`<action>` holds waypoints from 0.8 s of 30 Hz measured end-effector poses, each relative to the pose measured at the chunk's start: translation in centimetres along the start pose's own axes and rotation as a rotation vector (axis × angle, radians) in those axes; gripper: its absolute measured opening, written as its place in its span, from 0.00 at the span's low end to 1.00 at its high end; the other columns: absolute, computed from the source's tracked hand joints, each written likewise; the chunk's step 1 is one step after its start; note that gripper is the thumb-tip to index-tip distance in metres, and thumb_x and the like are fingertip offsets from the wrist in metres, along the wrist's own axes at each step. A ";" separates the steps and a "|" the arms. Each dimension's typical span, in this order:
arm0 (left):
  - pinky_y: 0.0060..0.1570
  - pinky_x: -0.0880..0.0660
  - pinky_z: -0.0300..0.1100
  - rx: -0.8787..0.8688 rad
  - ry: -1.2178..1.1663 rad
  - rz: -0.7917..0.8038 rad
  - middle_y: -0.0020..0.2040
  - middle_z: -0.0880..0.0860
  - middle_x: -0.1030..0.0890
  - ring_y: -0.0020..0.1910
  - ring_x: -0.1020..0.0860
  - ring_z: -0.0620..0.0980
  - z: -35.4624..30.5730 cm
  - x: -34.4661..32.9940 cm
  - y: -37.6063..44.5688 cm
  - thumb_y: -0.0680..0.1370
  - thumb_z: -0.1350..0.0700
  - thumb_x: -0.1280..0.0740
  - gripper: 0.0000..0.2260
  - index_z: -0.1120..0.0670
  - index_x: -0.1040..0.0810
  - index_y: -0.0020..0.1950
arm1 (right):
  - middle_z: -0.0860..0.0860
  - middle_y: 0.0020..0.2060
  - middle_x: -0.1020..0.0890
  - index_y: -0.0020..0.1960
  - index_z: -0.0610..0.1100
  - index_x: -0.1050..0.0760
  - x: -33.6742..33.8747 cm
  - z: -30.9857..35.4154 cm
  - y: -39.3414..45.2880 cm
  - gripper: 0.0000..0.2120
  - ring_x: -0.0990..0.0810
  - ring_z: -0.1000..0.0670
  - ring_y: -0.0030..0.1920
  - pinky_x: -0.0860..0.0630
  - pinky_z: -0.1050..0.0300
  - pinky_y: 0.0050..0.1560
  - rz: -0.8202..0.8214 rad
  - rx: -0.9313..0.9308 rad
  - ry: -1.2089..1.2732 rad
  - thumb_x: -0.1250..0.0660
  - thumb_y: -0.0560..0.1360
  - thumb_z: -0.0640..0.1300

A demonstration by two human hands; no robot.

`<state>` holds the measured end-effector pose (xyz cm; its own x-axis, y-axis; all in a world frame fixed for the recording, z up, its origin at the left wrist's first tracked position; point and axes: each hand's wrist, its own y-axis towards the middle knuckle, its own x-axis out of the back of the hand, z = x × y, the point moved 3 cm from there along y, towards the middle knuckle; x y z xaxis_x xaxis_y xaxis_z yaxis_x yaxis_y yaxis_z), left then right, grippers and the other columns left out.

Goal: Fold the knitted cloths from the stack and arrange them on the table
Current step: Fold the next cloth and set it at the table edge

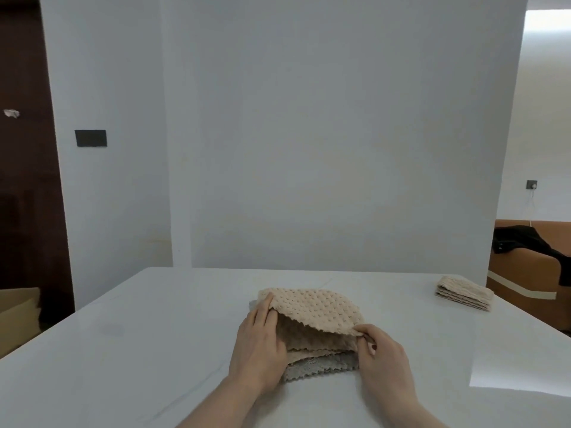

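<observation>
Beige knitted cloth (pixel 312 307): bubble-textured, top item of the stack, lifted and arched over the layers below; its far part rests on the pile, its near edge is raised. Located at table centre, directly ahead of the person.

Stack (pixel 321 362): a further beige layer beneath, then a grey cloth (pixel 318 370) at the bottom with a zigzag edge showing at 6 o'clock of the pile.

Left hand (pixel 262 341): at 9 o'clock of the stack, fingers curled round the lifted cloth's left edge, gripping it.

Right hand (pixel 383 350): at 4 o'clock of the stack, thumb and fingertips pinching the cloth's near right corner.

Folded cloths (pixel 465 293): small beige pile, several layers, at 2 o'clock of the stack, near the table's far right corner, well apart from the hands.

Table (pixel 123 350): white, glossy.

Wall (pixel 309 134): plain white, at 12 o'clock. Dark door (pixel 24 180) at 10 o'clock. Brown sofa (pixel 525 273) with a black garment (pixel 525 242) draped on it at 3 o'clock.
</observation>
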<state>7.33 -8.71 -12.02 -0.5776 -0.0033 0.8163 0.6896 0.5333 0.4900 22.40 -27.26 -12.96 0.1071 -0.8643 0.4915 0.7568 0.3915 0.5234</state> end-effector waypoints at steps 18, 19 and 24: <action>0.59 0.30 0.47 -0.217 -0.081 -0.478 0.51 0.42 0.19 0.52 0.24 0.46 -3.9 23.7 -2.4 0.76 0.58 0.36 0.09 0.47 0.20 0.53 | 0.55 0.38 0.19 0.48 0.58 0.20 13.1 16.0 0.3 0.11 0.20 0.50 0.44 0.25 0.53 0.45 -0.225 0.230 0.323 0.35 0.79 0.42; 0.56 0.28 0.47 -0.228 -0.102 -0.477 0.46 0.41 0.20 0.47 0.24 0.44 -3.8 24.4 -3.2 0.76 0.60 0.36 0.09 0.47 0.21 0.48 | 0.54 0.37 0.19 0.47 0.57 0.20 13.5 16.4 -0.5 0.10 0.20 0.52 0.43 0.26 0.55 0.44 -0.217 0.232 0.339 0.34 0.79 0.42; 0.35 0.28 0.46 -0.115 -0.195 -0.329 0.34 0.46 0.23 0.35 0.25 0.46 -2.4 25.4 -6.7 0.73 0.61 0.36 0.09 0.46 0.30 0.45 | 0.58 0.34 0.19 0.46 0.54 0.19 14.2 16.6 -3.9 0.06 0.22 0.59 0.39 0.28 0.65 0.41 -0.149 0.207 0.360 0.31 0.78 0.44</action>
<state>-10.87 -14.36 6.15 -0.8401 0.0088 0.5424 0.4923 0.4322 0.7556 10.26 -35.82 3.49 0.2523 -0.9566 0.1460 0.6394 0.2780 0.7168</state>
